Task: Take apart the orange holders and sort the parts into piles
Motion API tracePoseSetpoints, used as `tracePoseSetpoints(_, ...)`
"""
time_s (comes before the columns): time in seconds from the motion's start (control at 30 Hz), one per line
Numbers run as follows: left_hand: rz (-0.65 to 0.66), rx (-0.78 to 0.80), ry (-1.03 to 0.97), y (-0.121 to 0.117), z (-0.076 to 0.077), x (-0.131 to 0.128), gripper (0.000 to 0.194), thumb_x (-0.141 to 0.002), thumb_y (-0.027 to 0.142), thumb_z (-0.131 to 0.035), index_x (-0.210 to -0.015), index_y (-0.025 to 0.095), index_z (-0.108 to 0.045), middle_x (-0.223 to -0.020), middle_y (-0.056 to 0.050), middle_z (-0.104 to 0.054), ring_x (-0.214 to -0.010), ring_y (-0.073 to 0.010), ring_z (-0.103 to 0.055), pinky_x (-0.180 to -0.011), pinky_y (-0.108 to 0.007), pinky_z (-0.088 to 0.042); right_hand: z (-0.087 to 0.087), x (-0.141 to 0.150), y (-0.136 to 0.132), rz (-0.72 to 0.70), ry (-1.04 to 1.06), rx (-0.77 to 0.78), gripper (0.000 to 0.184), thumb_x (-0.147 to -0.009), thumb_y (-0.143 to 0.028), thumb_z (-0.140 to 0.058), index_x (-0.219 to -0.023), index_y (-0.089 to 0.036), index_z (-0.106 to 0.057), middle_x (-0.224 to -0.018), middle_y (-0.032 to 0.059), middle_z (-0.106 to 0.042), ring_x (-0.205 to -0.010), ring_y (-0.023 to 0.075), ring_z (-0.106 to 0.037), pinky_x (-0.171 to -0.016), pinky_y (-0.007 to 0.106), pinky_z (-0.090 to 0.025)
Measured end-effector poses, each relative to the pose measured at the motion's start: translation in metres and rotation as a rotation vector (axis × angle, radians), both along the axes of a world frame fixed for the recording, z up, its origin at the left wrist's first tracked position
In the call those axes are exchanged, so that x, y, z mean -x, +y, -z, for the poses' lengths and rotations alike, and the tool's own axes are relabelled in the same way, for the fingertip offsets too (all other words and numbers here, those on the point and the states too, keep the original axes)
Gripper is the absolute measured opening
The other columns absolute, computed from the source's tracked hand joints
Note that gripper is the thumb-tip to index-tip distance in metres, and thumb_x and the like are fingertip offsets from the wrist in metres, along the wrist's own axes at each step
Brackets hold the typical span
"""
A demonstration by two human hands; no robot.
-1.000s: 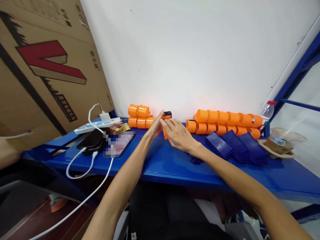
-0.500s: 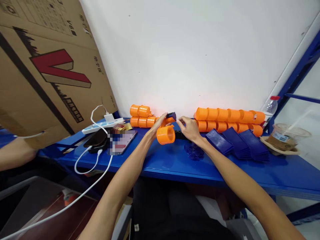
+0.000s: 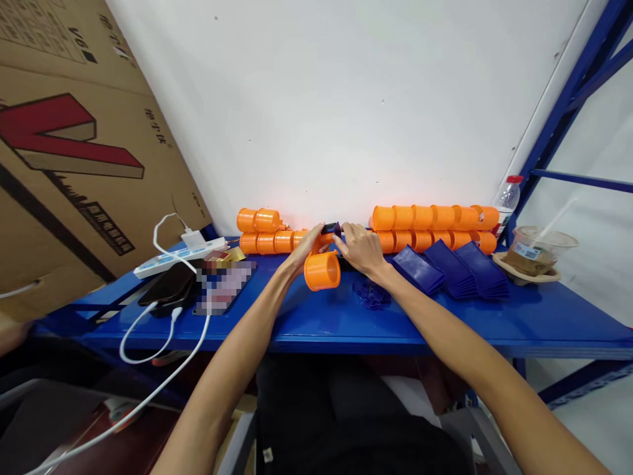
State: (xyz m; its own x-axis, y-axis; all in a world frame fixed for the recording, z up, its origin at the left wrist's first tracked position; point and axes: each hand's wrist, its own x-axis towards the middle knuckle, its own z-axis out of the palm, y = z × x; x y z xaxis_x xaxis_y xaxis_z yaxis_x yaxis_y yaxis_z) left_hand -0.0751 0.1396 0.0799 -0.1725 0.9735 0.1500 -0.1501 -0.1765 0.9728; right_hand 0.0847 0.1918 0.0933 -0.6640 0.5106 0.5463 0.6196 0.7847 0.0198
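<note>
Since half a second ago my right hand [image 3: 363, 251] has slid left, closing the gap it had kept from the orange cup [image 3: 322, 270], and now its fingers press against the small dark blue piece [image 3: 332, 229] at the cup's far end; the cup itself has hardly shifted. The cup lies on its side on the blue table [image 3: 445, 323], open mouth toward me, roughly midway between the two orange stacks. My left hand [image 3: 304, 247] is curled around its left flank, thumb on top, gripping it. The right hand is partly closed, fingertips bunched on the blue piece; I cannot tell whether it truly pinches it or only touches.

Just right of the cup, near my right wrist, sits a heap of small blue bits [image 3: 370, 295]. Further right lie fanned blue flat packs [image 3: 450, 267], and behind them a long double row of orange cups [image 3: 430, 227] against the white wall. A shorter row of cups [image 3: 264, 232] sits behind my left hand. At the right end stand a plastic bottle [image 3: 505, 198] and a lidded drink cup [image 3: 537, 251]. To the left are a phone [image 3: 168, 287], a power strip [image 3: 178, 252], white cables [image 3: 148, 330] and a big cardboard box [image 3: 74, 165].
</note>
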Motion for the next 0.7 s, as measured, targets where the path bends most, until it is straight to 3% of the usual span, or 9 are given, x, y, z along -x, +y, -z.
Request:
tracePoseSetpoints(0.17,-0.029,-0.049,0.065,0.003,0.004,0.0,0.055,-0.1,0.055,-0.059,-0.06,0.02,-0.048,-0.045,0.002,-0.041,-0.042,-0.0091,-0.036,-0.045,-0.023,-0.029,0.0,0.003,-0.004,0.037,-0.072,0.021,0.04,-0.112,-0.03,-0.031,-0.127,-0.011,-0.063,-0.123,0.0224,-0.073,-0.119,0.0322,-0.067,-0.088,0.036,-0.049)
tracePoseSetpoints(0.37,-0.015,0.048,0.025,0.004,0.006,0.0,0.053,-0.102,0.052,-0.054,-0.06,0.022,-0.043,-0.041,0.004,-0.035,-0.037,-0.0091,-0.032,-0.042,-0.022,-0.028,-0.001,0.0,0.001,-0.017,-0.15,0.043,0.037,-0.111,-0.026,-0.032,-0.124,-0.01,-0.063,-0.12,0.0225,-0.075,-0.114,0.0314,-0.069,-0.088,0.035,-0.05)
tracePoseSetpoints(0.57,0.061,0.102,0.006,-0.004,-0.004,-0.002,0.055,-0.103,0.05,-0.048,-0.056,0.022,-0.044,-0.041,0.002,-0.034,-0.036,-0.0091,-0.031,-0.04,-0.022,-0.03,-0.002,-0.001,0.005,-0.074,-0.141,0.031,0.038,-0.111,-0.026,-0.032,-0.123,-0.008,-0.062,-0.113,0.0234,-0.075,-0.109,0.0315,-0.07,-0.086,0.034,-0.047)
tracePoseSetpoints(0.7,0.027,0.167,-0.13,-0.015,-0.018,0.01,0.049,-0.102,0.052,-0.05,-0.064,0.021,-0.052,-0.043,0.004,-0.032,-0.035,-0.0102,-0.032,-0.039,-0.022,-0.034,-0.009,-0.009,0.012,-0.123,-0.072,0.058,0.036,-0.108,-0.022,-0.034,-0.125,-0.007,-0.062,-0.112,0.0207,-0.076,-0.102,0.0281,-0.07,-0.085,0.032,-0.045)
